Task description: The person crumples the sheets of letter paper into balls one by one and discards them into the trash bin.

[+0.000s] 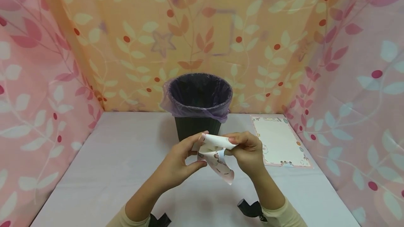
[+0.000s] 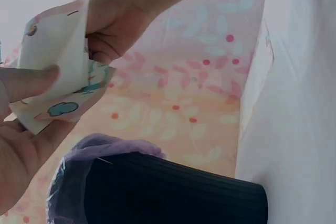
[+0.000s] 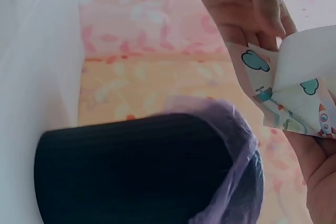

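Observation:
Both hands hold one folded, curling sheet of patterned paper point(image 1: 217, 162) above the table, in front of the bin. Its plain side is whitish; small printed pictures, among them clouds and a rocket, show on parts of it in the wrist views. My left hand point(image 1: 180, 165) grips the paper's left side, with the thumb below and the fingers at the upper edge. On the other side, my right hand point(image 1: 249, 151) pinches the rolled upper flap between thumb and fingers. Part of the paper hangs down between the hands. Some fingertips are hidden behind it.
Behind the hands stands a dark bin point(image 1: 199, 127) with a purple plastic liner point(image 1: 217, 113) folded over its rim. A flat sheet with a printed border point(image 1: 279, 143) lies at the table's right. Patterned curtains point(image 1: 189, 20) enclose the white table point(image 1: 120, 157) at the back and sides.

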{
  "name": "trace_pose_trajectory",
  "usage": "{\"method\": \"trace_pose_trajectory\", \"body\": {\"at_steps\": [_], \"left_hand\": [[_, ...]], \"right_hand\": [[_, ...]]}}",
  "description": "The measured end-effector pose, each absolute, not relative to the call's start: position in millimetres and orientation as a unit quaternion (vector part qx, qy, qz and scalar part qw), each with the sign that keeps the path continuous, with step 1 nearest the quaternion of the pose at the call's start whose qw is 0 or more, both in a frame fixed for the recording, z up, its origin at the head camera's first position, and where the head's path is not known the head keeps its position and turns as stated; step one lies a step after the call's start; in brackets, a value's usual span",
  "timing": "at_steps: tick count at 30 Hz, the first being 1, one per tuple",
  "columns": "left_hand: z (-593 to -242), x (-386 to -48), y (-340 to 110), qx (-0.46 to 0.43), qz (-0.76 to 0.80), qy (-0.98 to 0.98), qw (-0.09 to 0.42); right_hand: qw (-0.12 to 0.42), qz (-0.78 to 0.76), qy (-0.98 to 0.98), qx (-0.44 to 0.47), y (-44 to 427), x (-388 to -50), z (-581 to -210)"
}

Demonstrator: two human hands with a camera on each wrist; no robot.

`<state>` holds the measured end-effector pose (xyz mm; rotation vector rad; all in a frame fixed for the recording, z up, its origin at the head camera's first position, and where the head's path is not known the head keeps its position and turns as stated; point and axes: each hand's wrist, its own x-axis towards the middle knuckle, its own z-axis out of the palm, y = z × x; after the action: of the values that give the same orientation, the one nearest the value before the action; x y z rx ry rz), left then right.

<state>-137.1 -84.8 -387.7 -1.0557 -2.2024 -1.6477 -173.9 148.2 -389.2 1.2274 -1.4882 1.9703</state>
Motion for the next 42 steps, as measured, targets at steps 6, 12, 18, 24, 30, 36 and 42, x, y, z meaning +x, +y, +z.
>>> {"method": "trace_pose_trajectory", "body": {"at_steps": [6,12,18,24,30,36,42], "left_hand": [[-391,-138,-84,-0.342,-0.531,-0.741,0.227],[-393,-140,-87,-0.324,-0.566,-0.712,0.261],[-397,-144,-90,-0.297,-0.621,-0.677,0.26],[-396,-145,-93,-0.263,-0.636,-0.676,0.264],[-395,-140,-87,-0.259,-0.598,-0.71,0.268],[-393,-136,-81,-0.291,-0.554,-0.733,0.268],[-391,-133,-80,-0.349,-0.49,-0.755,0.26]], "right_hand": [[0.165,0.721,-0.524,0.422,136,-169,-395],[0.133,0.708,-0.533,0.443,131,-166,-394],[0.102,0.632,-0.591,0.491,131,-163,-389],[0.101,0.564,-0.66,0.486,129,-155,-386],[0.15,0.545,-0.734,0.377,127,-148,-385],[0.103,0.612,-0.712,0.328,130,-149,-384],[0.076,0.656,-0.687,0.304,134,-152,-383]]}}
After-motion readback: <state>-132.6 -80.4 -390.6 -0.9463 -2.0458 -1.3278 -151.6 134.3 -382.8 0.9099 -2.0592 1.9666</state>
